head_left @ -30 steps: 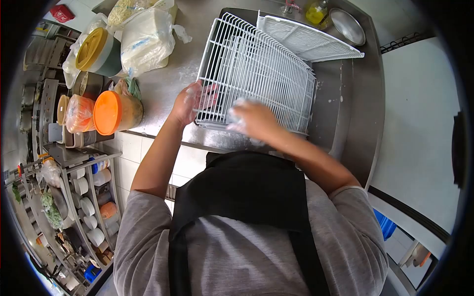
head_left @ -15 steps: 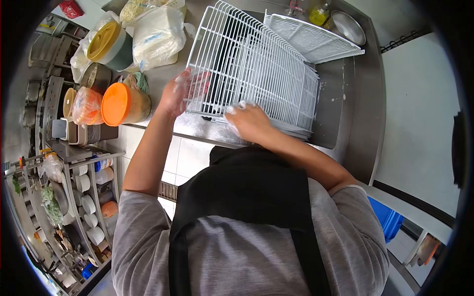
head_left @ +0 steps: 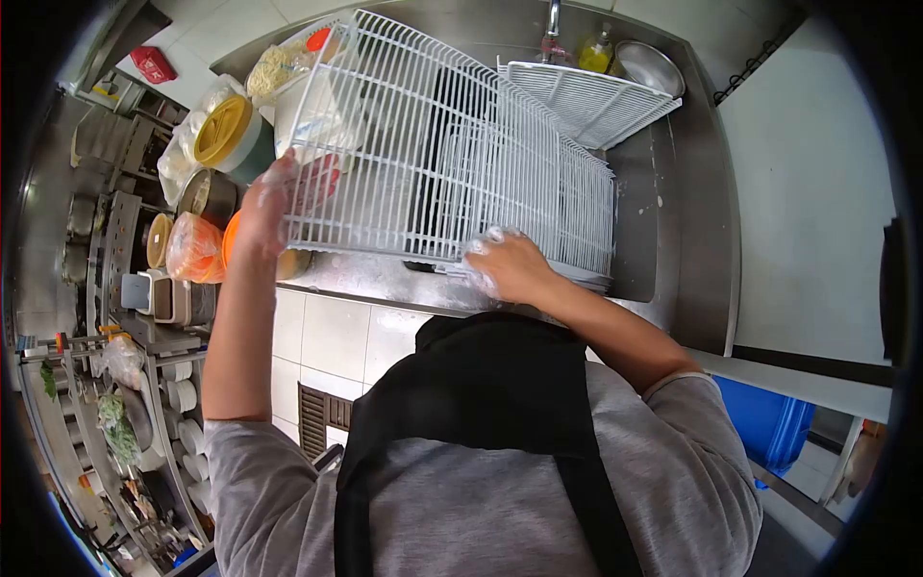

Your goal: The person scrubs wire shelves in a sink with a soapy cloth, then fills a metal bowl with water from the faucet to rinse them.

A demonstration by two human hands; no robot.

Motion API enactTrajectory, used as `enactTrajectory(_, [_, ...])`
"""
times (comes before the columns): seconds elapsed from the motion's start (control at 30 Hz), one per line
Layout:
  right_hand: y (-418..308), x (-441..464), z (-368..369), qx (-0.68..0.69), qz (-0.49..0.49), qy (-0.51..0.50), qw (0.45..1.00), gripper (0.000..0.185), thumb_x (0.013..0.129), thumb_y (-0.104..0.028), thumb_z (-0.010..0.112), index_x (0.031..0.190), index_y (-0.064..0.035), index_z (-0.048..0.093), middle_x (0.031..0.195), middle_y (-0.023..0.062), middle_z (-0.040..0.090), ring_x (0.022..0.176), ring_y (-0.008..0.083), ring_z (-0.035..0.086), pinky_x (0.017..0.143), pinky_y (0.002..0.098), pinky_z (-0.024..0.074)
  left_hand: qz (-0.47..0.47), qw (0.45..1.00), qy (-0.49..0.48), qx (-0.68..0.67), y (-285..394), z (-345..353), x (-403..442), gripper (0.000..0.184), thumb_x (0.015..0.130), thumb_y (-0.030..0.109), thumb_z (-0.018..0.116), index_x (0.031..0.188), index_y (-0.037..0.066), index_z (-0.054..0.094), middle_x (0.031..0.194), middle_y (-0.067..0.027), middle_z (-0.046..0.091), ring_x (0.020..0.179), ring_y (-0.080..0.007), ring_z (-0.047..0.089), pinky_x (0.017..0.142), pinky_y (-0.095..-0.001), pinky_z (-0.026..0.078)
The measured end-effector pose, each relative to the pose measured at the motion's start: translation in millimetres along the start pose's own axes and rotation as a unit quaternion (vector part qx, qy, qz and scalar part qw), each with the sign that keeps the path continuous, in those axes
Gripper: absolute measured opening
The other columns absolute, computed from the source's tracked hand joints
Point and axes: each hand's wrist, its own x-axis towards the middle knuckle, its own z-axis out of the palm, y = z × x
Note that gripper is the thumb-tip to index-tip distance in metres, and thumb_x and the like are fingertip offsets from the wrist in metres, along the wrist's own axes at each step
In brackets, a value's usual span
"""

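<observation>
My left hand (head_left: 266, 207), foamy at the fingers, is closed on the left edge of a white wire rack (head_left: 385, 159). Something red (head_left: 324, 183) shows through the wires beside those fingers; I cannot make out what it is. At the rack's near edge, my right hand (head_left: 510, 264) has its soapy fingers curled round the wires. The rack lies tilted over the sink (head_left: 636, 231), its left end raised above the counter. More white racks (head_left: 591, 282) are stacked beneath its right part.
Another white rack (head_left: 586, 101) leans at the sink's back, near a tap (head_left: 552, 43), a yellow liquid bottle (head_left: 596, 53) and a metal bowl (head_left: 649, 67). A yellow-lidded tub (head_left: 223, 130), a bagged orange item (head_left: 195, 248) and other containers crowd the left. A blue bin (head_left: 764, 423) stands at right.
The wire rack has slid left, drawn by my left hand, and now covers more of the counter and hides most of the orange-lidded tub. My right hand stays at its near edge.
</observation>
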Motion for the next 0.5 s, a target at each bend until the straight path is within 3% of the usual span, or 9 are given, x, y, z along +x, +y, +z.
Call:
enactTrajectory(0.13, [-0.1,-4.4,-5.1,-0.007,0.006,0.003,1.000,0.029,0.071,-0.029,0.065,0.095,-0.0138,0.061,0.098,0.0032,0.057,0.093,0.0242,0.054,0.077,0.0410,0.0446,0.035,0.999,0.017,0.021,26.6,-16.4,-5.0,0.043,0.093,0.027,0.044,0.119,-0.007,0.041,0.109,-0.0223,0.059,0.095,-0.0273,0.062,0.083,-0.0346,0.050])
enactTrajectory(0.37, [5.4,-7.7,2.1,0.007,-0.009,0.034,0.999,0.028,0.072,-0.028,0.064,0.096,-0.0137,0.061,0.100,0.0037,0.056,0.097,0.0250,0.052,0.082,0.0415,0.0434,0.063,0.997,0.045,0.011,69.5,-45.2,-20.4,0.043,0.092,0.024,0.045,0.121,-0.008,0.041,0.109,-0.0220,0.058,0.095,-0.0287,0.062,0.085,-0.0353,0.051])
enactTrajectory(0.43, [7.2,-9.3,2.1,0.015,-0.023,0.035,0.999,0.029,0.073,-0.028,0.063,0.098,-0.0131,0.061,0.103,0.0044,0.055,0.101,0.0253,0.051,0.083,0.0415,0.0430,0.062,0.997,0.050,0.007,76.9,-52.5,-21.4,0.042,0.089,0.023,0.053,0.121,-0.003,0.046,0.107,-0.0159,0.060,0.092,-0.0230,0.063,0.078,-0.0318,0.053])
enactTrajectory(0.5, [6.6,-9.9,-2.8,0.015,-0.012,0.014,1.000,0.029,0.073,-0.028,0.063,0.098,-0.0129,0.061,0.104,0.0045,0.055,0.101,0.0256,0.050,0.083,0.0417,0.0429,0.073,0.995,0.063,0.009,81.3,-55.5,-21.6,0.039,0.089,0.023,0.053,0.119,-0.003,0.049,0.107,-0.0158,0.061,0.090,-0.0225,0.063,0.077,-0.0317,0.053])
